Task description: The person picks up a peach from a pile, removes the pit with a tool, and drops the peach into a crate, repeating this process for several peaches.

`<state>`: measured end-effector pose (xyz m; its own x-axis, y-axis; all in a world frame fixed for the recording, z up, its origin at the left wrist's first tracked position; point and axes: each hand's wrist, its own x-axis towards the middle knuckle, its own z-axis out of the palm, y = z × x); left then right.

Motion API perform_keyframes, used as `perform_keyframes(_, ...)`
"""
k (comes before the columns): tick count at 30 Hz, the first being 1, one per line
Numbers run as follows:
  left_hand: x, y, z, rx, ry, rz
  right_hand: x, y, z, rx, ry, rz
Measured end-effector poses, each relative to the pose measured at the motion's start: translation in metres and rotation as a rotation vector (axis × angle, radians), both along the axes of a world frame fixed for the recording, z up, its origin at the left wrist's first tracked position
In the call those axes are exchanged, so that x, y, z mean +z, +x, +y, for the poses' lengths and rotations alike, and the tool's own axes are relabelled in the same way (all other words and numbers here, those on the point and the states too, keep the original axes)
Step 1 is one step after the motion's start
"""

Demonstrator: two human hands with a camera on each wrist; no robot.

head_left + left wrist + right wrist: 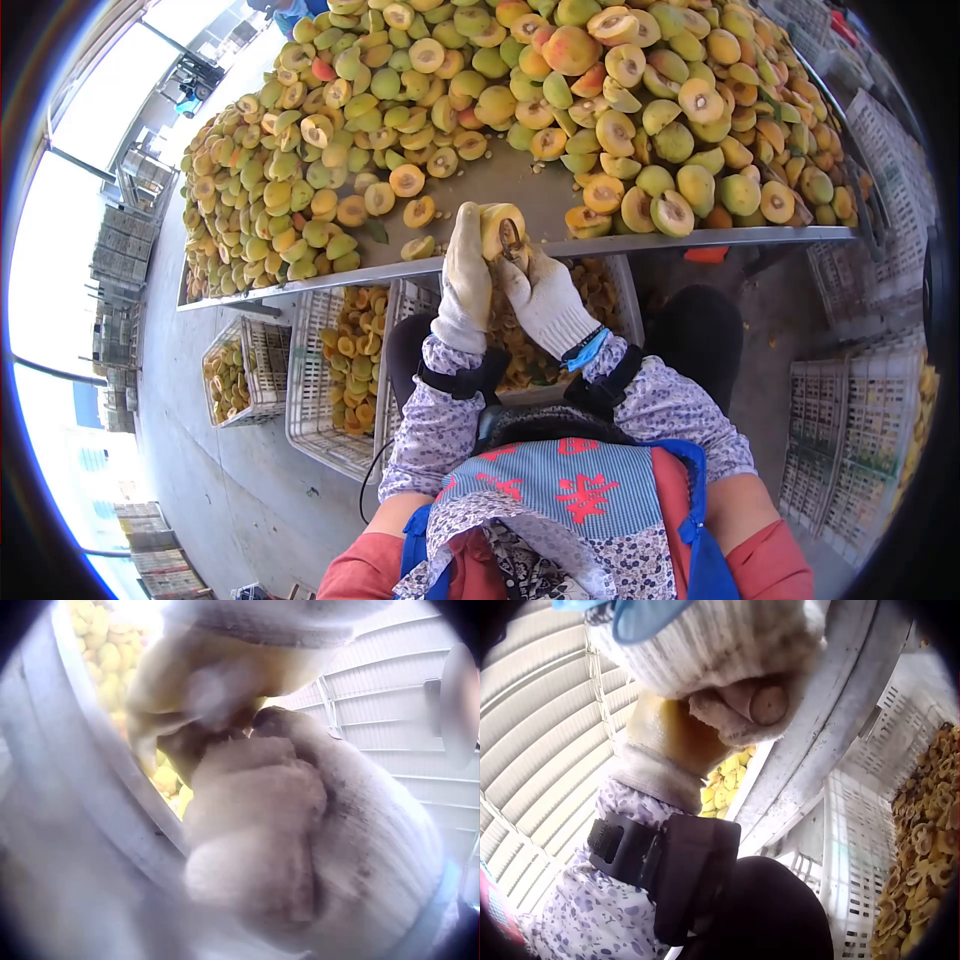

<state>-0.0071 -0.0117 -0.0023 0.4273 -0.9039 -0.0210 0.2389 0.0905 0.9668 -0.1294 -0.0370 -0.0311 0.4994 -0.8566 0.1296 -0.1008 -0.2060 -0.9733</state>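
In the head view my gloved left hand [463,285] holds a yellow peach half [497,228] over the near edge of the metal table [470,256], cut face toward my right hand. My gloved right hand [545,300] grips a small pitting knife, whose dark curved metal blade [511,238] lies against the middle of that cut face. A round handle end [769,705] pokes out of the right fist in the right wrist view. The left wrist view is blurred; there the right hand's curled fingers [251,832] sit close below the fruit. The left fingers are partly hidden behind the peach.
Halved peaches [400,90] are heaped across the table, many with stones showing. Below its edge stand white plastic crates [305,385] of peach pieces, one between my knees. More stacked crates [815,440] are at the right, with a smaller crate [265,365] on the floor at left.
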Motion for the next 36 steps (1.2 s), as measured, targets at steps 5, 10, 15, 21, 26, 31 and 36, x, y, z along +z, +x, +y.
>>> perform_keyframes(5, 0.012, -0.002, 0.005, -0.012, -0.032, -0.136, 0.01, -0.007, 0.001, 0.054, -0.044, 0.104)
perform_keyframes(10, 0.005, -0.003, 0.008, 0.032, -0.005, -0.206, -0.016, 0.006, 0.013, 0.109, 0.071, -0.104)
perform_keyframes(15, 0.004, 0.001, 0.012, -0.008, -0.008, -0.248, -0.007, 0.002, 0.015, 0.303, 0.587, -0.236)
perform_keyframes(21, 0.018, 0.028, 0.015, -0.223, 0.065, -0.109, 0.004, -0.012, 0.002, 0.169, -0.067, 0.244)
perform_keyframes(26, 0.022, -0.002, 0.004, -0.002, 0.143, 0.129, 0.004, -0.008, 0.01, 0.332, 0.303, -0.013)
perform_keyframes(31, 0.014, -0.009, 0.012, 0.018, -0.035, -0.054, 0.024, -0.023, 0.006, 0.612, 1.148, -0.128)
perform_keyframes(36, 0.023, -0.009, 0.019, -0.039, 0.141, 0.066, 0.037, -0.029, 0.007, 0.649, 1.077, -0.045)
